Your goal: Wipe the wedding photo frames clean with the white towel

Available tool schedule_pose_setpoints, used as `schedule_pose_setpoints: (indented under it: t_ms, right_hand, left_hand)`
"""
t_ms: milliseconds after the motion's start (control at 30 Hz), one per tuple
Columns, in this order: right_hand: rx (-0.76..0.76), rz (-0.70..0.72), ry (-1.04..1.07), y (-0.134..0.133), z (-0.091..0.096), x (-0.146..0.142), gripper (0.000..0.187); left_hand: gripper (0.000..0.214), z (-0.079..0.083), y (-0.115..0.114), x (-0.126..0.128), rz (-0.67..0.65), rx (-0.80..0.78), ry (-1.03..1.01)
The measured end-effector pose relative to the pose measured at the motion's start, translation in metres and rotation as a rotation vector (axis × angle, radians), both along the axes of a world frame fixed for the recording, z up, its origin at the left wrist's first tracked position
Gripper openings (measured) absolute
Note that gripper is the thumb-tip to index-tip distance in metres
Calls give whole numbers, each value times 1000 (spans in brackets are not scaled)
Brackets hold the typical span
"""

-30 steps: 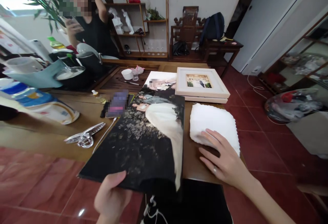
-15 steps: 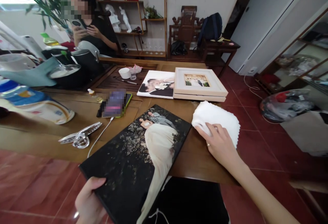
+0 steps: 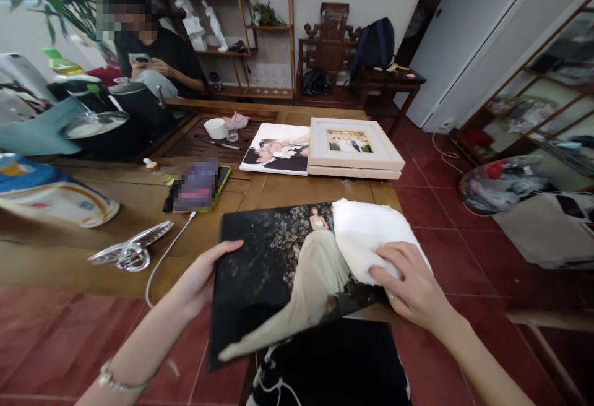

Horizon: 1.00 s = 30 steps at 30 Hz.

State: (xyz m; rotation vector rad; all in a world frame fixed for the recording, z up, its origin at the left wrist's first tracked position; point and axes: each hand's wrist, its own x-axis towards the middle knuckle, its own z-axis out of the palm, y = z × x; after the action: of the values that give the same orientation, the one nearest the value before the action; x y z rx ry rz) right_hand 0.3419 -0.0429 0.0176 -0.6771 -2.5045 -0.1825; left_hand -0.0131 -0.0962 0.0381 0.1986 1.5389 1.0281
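Observation:
My left hand [image 3: 204, 276] grips the left edge of a dark photo panel [image 3: 264, 288], its thumb over the front and its fingers hidden behind. The panel, printed with a figure in a long pale gown, is tilted at the table's near edge. A white cloth [image 3: 366, 226] covers its upper right part. My right hand [image 3: 408, 276] is closed on the cloth, pressing it against the panel's right side.
Behind the panel lie a white-edged photo print [image 3: 278, 152] and stacked pale wooden frames [image 3: 357, 152]. To the left are a phone [image 3: 197, 186] on a cable, a shiny metal object [image 3: 132, 248] and a blue-and-white pack [image 3: 51, 189]. Beyond sits a person [image 3: 153, 59] holding a phone.
The panel has turned clockwise to lie more sideways, with my left hand raised along its edge. My right hand has brought the cloth from beside the panel onto its right part.

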Motion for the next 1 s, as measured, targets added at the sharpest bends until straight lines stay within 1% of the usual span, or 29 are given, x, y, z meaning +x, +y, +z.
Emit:
schedule_pose_setpoints:
  t_ms: [33, 100, 167, 267, 333, 400, 467, 533, 567, 633, 700, 767, 800, 833, 867, 933, 1000]
  right_hand:
    - [-26, -24, -16, -1, 0, -2, 41]
    - [-90, -73, -42, 0, -2, -4, 34]
    - [-148, -122, -42, 4, -5, -8, 28]
    - [-197, -176, -5, 12, -11, -12, 16]
    - [-205, -191, 0, 16, -15, -14, 14]
    - [-211, -195, -26, 20, -17, -13, 16]
    - [-207, -181, -52, 22, -18, -12, 18]
    - [-198, -171, -64, 22, -19, -10, 19]
    - [-192, -169, -62, 22, -19, -9, 20]
    - [-179, -166, -48, 23, -19, -8, 21]
    - [-170, -150, -36, 25, -20, -6, 20]
    - [-162, -123, -39, 30, -21, -4, 18]
    - [-158, -112, -44, 32, -21, -3, 16]
    - [-155, -105, -47, 35, -22, -2, 15]
    - [-152, -103, -47, 37, -22, -1, 14]
    - [-148, -108, -34, 40, -23, 0, 13]
    - [-146, -114, -20, 41, -24, 0, 13]
  left_hand:
    - [12, 0, 10, 1, -14, -27, -34]
    - [15, -4, 28, 3, -73, 110, 19]
    - [25, -12, 43, 3, -158, 182, 89]
    - [35, -22, 63, 2, -250, 211, 164]
    - [40, -24, 77, -2, -350, 233, 221]
    - [42, -21, 90, -8, -524, 244, 321]
    - [38, -15, 101, -14, -676, 255, 574]
    - [41, -8, 109, -20, -829, 182, 798]
    - [46, -5, 112, -21, -890, 143, 860]
    - [53, 2, 115, -21, -985, 114, 952]
    - [55, 7, 115, -17, -1005, 122, 1087]
    - [56, 10, 113, -9, -958, 153, 1327]
    - [60, 10, 112, -4, -956, 166, 1447]
    - [65, 8, 111, 1, -965, 186, 1519]
    - [69, 5, 109, 5, -963, 237, 1564]
    - [72, -6, 106, 13, -919, 404, 1604]
    - [65, -20, 104, 18, -886, 569, 1575]
